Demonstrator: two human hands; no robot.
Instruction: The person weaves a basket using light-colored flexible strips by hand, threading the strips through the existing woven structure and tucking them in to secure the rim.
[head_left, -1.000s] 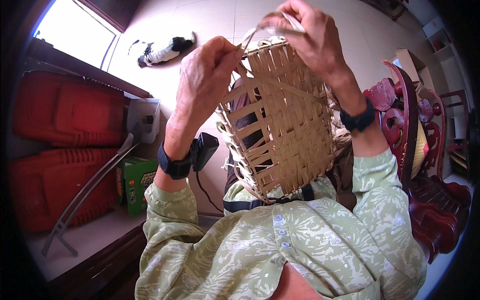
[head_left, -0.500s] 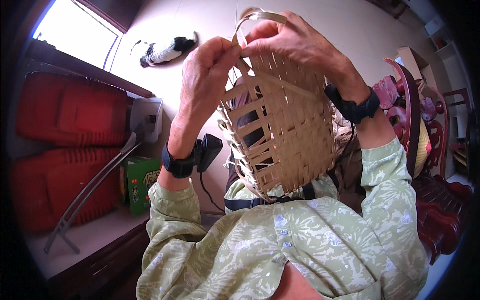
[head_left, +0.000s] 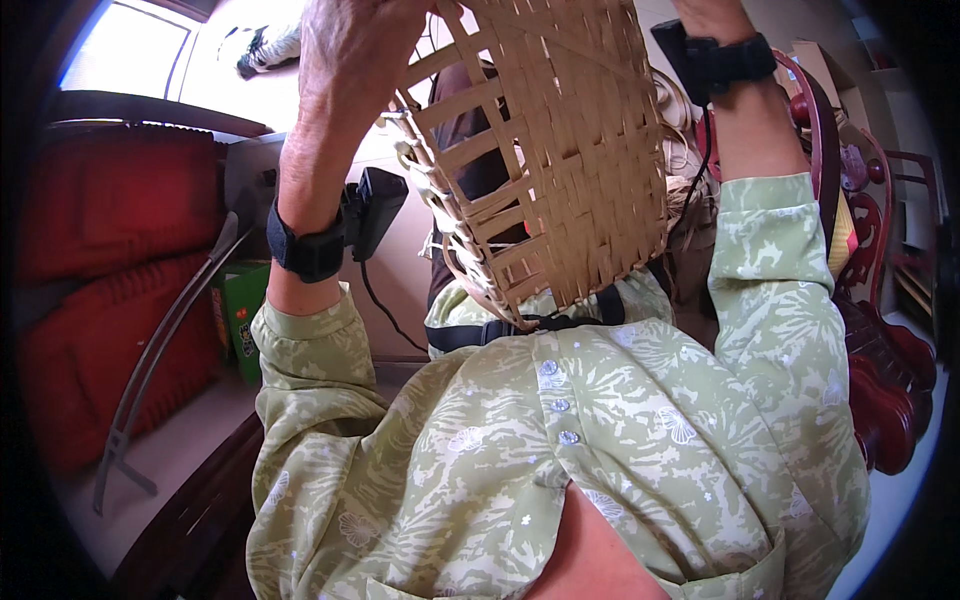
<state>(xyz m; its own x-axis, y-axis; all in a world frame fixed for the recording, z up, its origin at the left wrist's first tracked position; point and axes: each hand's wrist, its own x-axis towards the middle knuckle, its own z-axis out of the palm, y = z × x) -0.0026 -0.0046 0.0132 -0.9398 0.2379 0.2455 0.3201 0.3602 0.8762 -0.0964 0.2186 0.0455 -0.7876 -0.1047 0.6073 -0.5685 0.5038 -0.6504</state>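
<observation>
A basket (head_left: 590, 150) of flat tan strips stands tilted up from my lap. Its broad face is closely woven, while the side to its left is an open lattice. The basket's upper end runs past the top of the picture. My left hand (head_left: 358, 50) is closed at the basket's upper left edge, its fingertips cut off by the frame. Of my right arm, the wrist with a black strap (head_left: 740, 65) shows right of the basket; the right hand lies beyond the top edge. The curled strip seen earlier is out of sight.
Red ridged plastic pieces (head_left: 120, 210) stand at the left, with a curved metal bar (head_left: 165, 340) and a green box (head_left: 243, 310) beside them. A black-and-white animal (head_left: 265, 50) lies on the floor at the far left. Dark red carved furniture (head_left: 880, 350) stands at the right.
The whole view has shifted, so the basket and both arms sit higher in the picture. My right hand and the curled strip have left the frame; the left hand's fingertips are now cut off.
</observation>
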